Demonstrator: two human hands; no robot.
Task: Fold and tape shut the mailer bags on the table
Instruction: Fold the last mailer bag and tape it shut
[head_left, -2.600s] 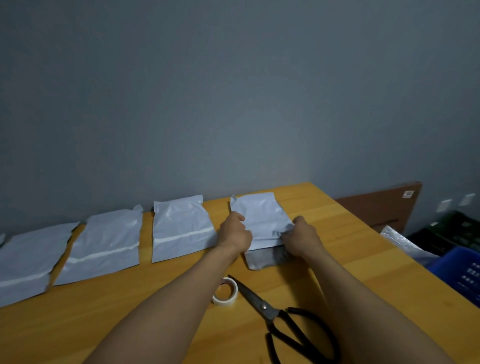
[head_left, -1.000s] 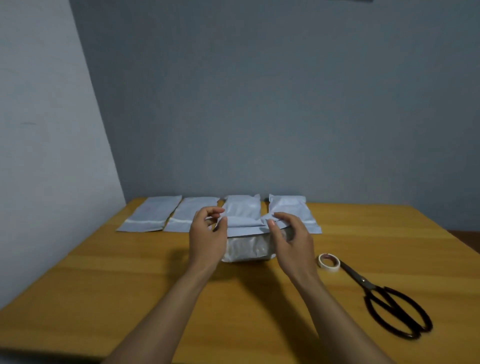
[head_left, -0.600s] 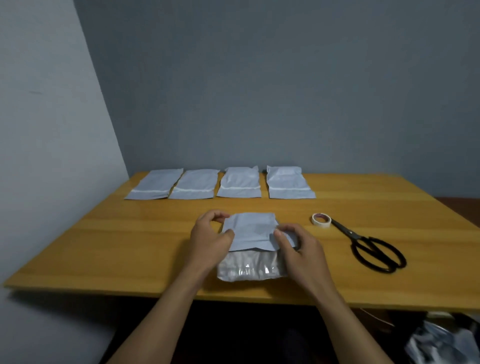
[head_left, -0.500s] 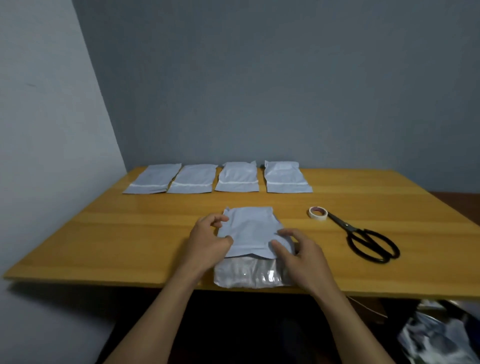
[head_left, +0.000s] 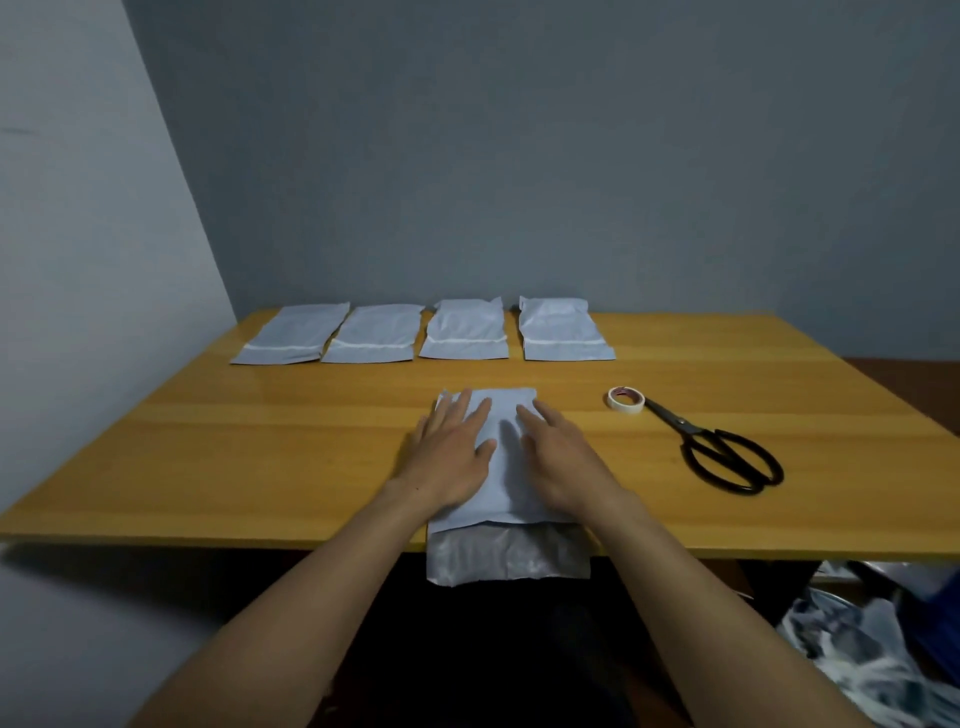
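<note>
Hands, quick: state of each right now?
Left hand: open, flat, palm down on the mailer bag, gripping nothing.
Right hand: open, flat, fingers spread on the same bag, gripping nothing.

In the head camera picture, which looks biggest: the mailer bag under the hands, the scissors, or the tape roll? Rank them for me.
1. Mailer bag, under both flat hands: largest.
2. Scissors: clearly smaller.
3. Tape roll: smallest.
The bag lies nearest the camera, which enlarges it somewhat, but the order looks safe.
</note>
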